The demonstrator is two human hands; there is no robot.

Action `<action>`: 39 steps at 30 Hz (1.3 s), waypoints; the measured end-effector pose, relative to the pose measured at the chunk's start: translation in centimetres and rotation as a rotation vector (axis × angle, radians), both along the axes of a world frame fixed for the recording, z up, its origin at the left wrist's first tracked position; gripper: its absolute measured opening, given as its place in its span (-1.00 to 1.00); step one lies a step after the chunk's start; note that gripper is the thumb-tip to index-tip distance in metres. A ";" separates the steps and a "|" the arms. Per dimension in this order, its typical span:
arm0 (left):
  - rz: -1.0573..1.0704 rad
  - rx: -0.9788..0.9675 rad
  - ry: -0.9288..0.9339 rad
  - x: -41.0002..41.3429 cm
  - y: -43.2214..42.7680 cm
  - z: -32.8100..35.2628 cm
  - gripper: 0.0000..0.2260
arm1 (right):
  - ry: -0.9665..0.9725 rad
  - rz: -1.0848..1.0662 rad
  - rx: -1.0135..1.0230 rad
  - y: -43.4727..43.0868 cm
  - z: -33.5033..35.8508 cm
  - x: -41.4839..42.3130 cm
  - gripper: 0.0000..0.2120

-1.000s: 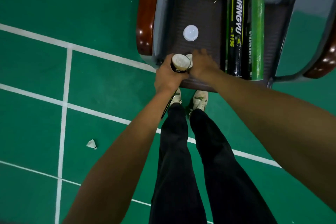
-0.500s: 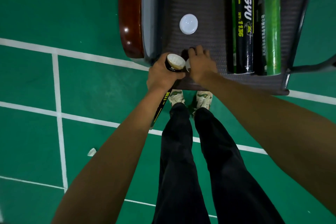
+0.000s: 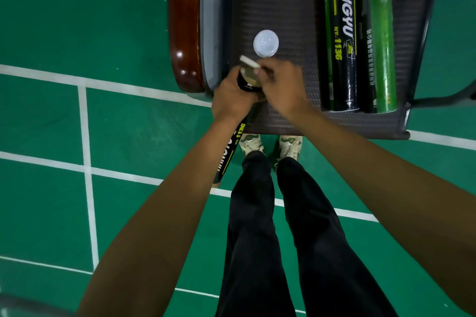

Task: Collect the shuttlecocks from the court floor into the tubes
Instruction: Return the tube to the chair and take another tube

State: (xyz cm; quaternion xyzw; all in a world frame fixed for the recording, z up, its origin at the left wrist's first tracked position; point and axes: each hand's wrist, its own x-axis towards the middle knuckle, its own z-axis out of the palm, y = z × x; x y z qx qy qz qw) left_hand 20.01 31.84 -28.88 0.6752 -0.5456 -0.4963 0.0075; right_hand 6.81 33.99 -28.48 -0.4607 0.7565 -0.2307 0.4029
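At centre frame the left hand wraps the black cardboard tube with yellow lettering just below its open mouth; the right hand pinches a white round plastic cap, tilted over the rim; seated crooked, it could pop off and spill the contents.

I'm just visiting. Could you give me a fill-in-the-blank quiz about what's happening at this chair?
The tube gripped by the left hand is ____ in colour.
The right hand pinches a cap coloured ____.
On the chair seat lie ____ loose caps.
Farthest right in the view, the outermost tube lying on the seat is ____.
Missing words: black; white; two; green.
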 end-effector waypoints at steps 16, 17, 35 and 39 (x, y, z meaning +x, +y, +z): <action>-0.036 -0.095 0.117 -1.8 -0.8 0.8 -0.39 | 0.191 0.284 -0.178 1.5 0.6 -2.7 -0.64; -0.043 -0.100 0.112 -1.9 -0.8 0.9 -0.40 | 0.181 0.285 -0.166 1.4 0.7 -2.8 -0.64; -0.127 -0.251 0.032 -3.0 -0.8 1.1 -0.64 | 0.024 0.067 -0.072 2.3 1.6 -1.7 -0.72; -0.171 -0.143 -0.009 -2.0 -0.4 0.2 -0.50 | -0.066 0.191 0.065 2.0 0.4 -2.6 -0.70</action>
